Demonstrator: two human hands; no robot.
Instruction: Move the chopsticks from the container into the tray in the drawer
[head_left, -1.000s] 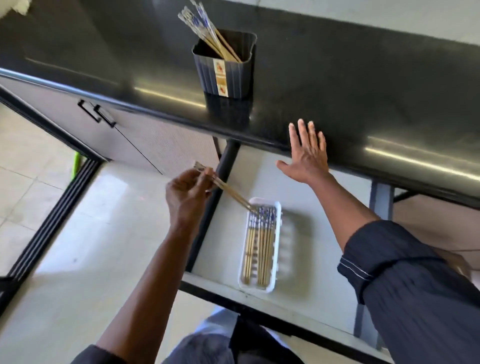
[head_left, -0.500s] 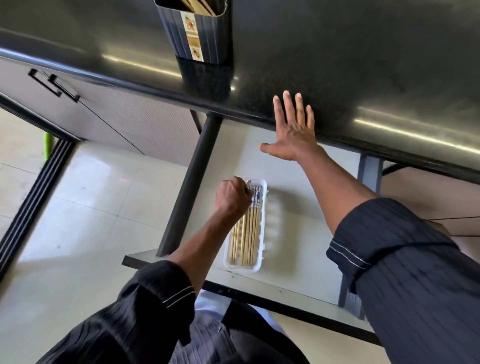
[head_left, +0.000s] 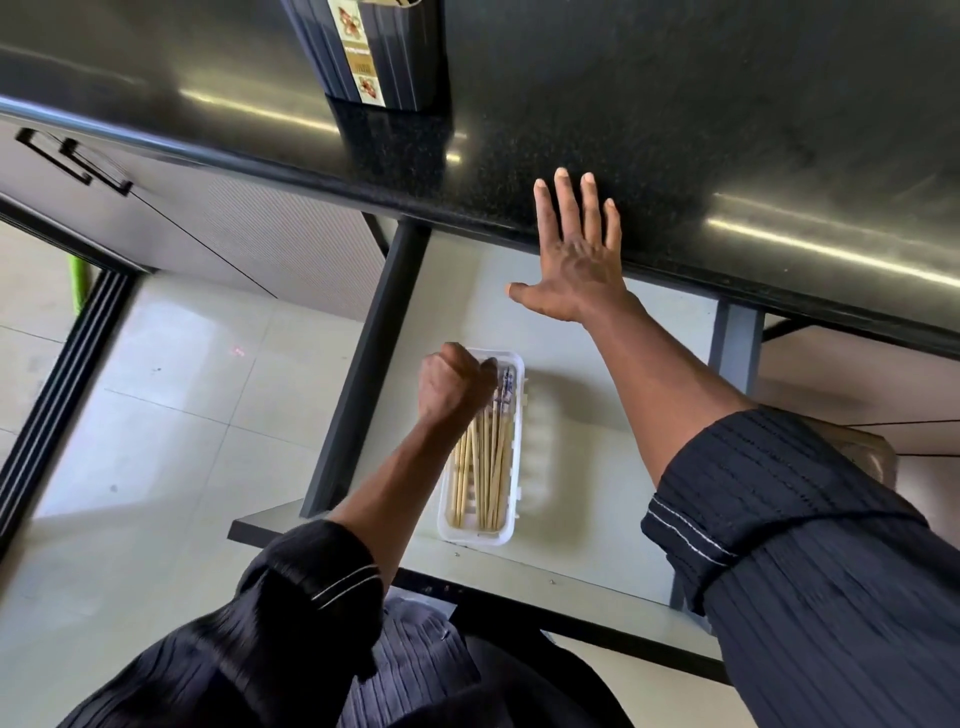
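Observation:
A white plastic tray (head_left: 474, 538) lies in the open drawer (head_left: 597, 499) under the counter. Several wooden chopsticks (head_left: 485, 467) with blue patterned ends lie lengthwise in it. My left hand (head_left: 454, 387) is curled into a fist over the tray's far end, gripping the tops of the chopsticks; its fingertips are hidden beneath it. My right hand (head_left: 576, 260) rests flat with fingers spread on the edge of the black countertop (head_left: 675, 104). The dark ribbed container (head_left: 384, 52) stands on the counter at the top edge of the view; its opening is cut off.
The drawer's dark left rail (head_left: 363, 374) runs beside the tray. Grey cabinet doors with black handles (head_left: 78, 161) are at the left, above a pale tiled floor (head_left: 156, 415). A black door track (head_left: 57, 395) crosses the floor at far left.
My left hand has carried chopsticks from left of the drawer down into the tray and stays at its far end. The view dropped, cutting off the container's top. My right hand stayed put.

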